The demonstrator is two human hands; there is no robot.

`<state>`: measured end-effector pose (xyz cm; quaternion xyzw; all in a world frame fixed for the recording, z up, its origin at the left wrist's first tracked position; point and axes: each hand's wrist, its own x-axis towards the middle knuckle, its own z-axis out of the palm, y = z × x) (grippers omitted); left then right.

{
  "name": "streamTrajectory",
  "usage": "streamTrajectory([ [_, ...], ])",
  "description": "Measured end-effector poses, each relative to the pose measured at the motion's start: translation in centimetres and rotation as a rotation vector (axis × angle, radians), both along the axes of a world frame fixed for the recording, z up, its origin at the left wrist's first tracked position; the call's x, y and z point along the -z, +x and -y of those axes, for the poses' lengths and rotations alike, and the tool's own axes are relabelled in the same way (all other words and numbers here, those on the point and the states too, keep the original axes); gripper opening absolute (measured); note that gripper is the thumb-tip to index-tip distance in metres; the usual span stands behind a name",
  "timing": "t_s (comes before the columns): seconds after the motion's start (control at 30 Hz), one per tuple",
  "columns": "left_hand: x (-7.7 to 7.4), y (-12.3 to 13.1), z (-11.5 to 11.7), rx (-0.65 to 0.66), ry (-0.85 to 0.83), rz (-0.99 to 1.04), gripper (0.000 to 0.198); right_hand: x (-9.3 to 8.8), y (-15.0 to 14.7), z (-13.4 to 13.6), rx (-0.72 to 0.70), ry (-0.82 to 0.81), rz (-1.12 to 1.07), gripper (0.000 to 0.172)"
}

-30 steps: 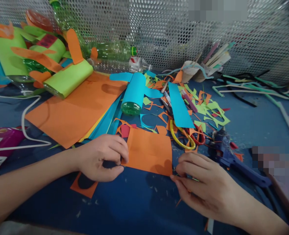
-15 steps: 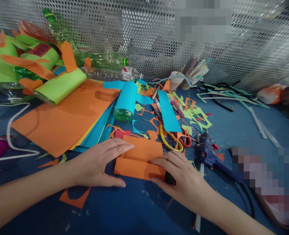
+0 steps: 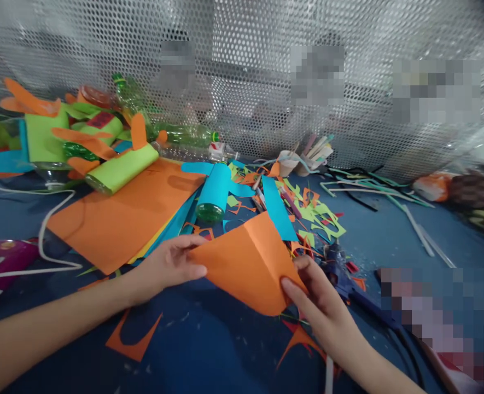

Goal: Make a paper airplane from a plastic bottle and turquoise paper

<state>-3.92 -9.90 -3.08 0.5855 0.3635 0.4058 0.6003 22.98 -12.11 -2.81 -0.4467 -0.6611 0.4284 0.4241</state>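
Observation:
A creased piece of orange paper is held up above the dark blue table, tilted, with a fold line running down its right part. My left hand pinches its left corner between thumb and fingers. At the right edge my right hand grips the same sheet, thumb in front and fingers behind. Just beyond the paper lies a green bottle wrapped in blue paper, with blue flaps at its sides. A blue paper strip lies to the right of that bottle.
Large orange sheets lie at left under a bottle in lime paper. Paper scraps spread right of centre. A blue glue gun lies at right, a white cord at left. Cups of sticks stand by the perforated metal screen.
The orange paper, lying folded on the table before, is now lifted and opened out. Both hands have closed on its edges. The camera view has tilted up a little.

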Motion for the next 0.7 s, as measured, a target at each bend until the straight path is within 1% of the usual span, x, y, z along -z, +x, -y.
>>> streamTrajectory([
  [0.03, -0.2, 0.3, 0.0, 0.032, -0.110, 0.062, 0.044, 0.2, -0.1, -0.1, -0.009, -0.091, -0.066, 0.009],
  [0.1, -0.7, 1.2, 0.3, 0.097, -0.242, 0.154, 0.055, 0.7, -0.3, -0.3, -0.016, -0.244, -0.167, 0.013],
  [0.13, -1.0, 1.6, 0.4, 0.132, -0.273, 0.187, 0.059, 0.9, -0.4, -0.4, -0.002, -0.290, -0.195, 0.015],
  [0.2, -1.2, 2.4, 0.8, 0.170, -0.309, 0.207, 0.059, 1.3, -0.6, -0.5, 0.025, -0.305, -0.192, 0.017],
  [0.27, -1.0, 3.0, 1.0, 0.168, -0.330, 0.145, 0.051, 1.3, -0.6, -0.5, 0.012, -0.210, -0.081, 0.017],
  [0.33, -0.6, 3.2, 1.0, 0.114, -0.324, 0.045, 0.043, 1.0, -0.6, -0.5, -0.018, -0.033, 0.148, 0.017],
  [0.4, 0.0, 3.2, 0.8, 0.038, -0.275, -0.053, 0.042, 0.6, -0.4, -0.7, -0.001, 0.183, 0.408, 0.018],
  [0.43, 0.2, 3.1, 0.6, -0.001, -0.238, -0.100, 0.042, 0.5, -0.2, -0.9, 0.017, 0.283, 0.521, 0.015],
  [0.5, 0.5, 2.9, 0.2, -0.058, -0.162, -0.186, 0.043, 0.2, 0.2, -1.4, 0.053, 0.450, 0.702, 0.010],
  [0.53, 0.6, 2.8, 0.1, -0.067, -0.138, -0.222, 0.042, 0.2, 0.5, -1.7, 0.070, 0.514, 0.775, 0.013],
  [0.6, 0.7, 2.5, -0.1, -0.058, -0.128, -0.259, 0.040, 0.4, 1.0, -2.4, 0.105, 0.586, 0.893, 0.020],
  [0.7, 0.5, 2.2, -0.2, -0.042, -0.173, -0.264, 0.041, 0.7, 1.6, -2.9, 0.165, 0.612, 0.991, 0.023],
])
